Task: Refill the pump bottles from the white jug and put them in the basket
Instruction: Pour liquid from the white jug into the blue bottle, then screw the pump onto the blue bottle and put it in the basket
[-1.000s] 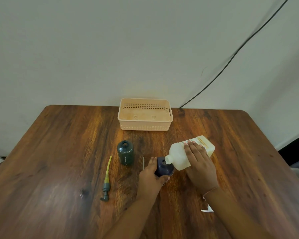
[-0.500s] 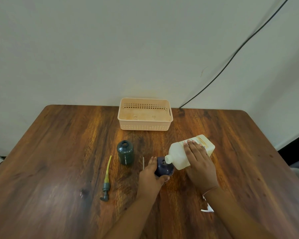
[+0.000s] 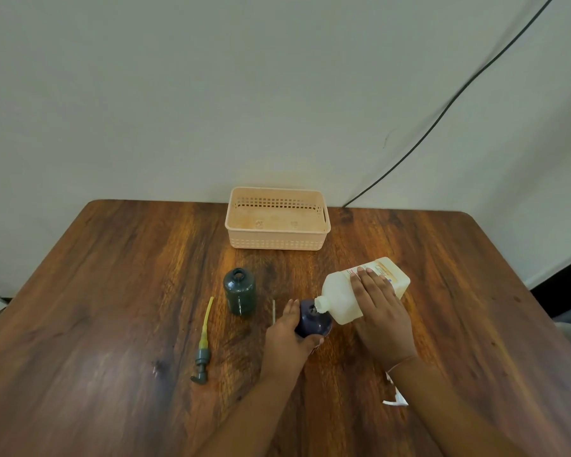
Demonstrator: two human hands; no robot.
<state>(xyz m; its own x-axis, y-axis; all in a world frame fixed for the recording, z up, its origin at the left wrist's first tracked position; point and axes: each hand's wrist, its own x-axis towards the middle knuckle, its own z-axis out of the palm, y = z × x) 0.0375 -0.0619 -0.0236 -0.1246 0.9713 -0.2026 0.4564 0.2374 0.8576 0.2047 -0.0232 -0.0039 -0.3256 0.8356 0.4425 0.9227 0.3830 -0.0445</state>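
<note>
Our left hand [image 3: 287, 338] holds the blue bottle [image 3: 312, 321] near us. Our right hand [image 3: 381, 311] grips the tipped white jug [image 3: 338, 296], spout at its mouth. The green bottle [image 3: 240, 291] and loose pump [image 3: 202, 344] sit left, the basket [image 3: 277, 243] behind. Nothing has moved since before.

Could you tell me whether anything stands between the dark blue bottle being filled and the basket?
Nothing visible lies between the dark blue bottle and the basket. The green bottle stands left of that line. Only the white jug, tipped in the right hand, has its spout over the bottle's mouth.
</note>
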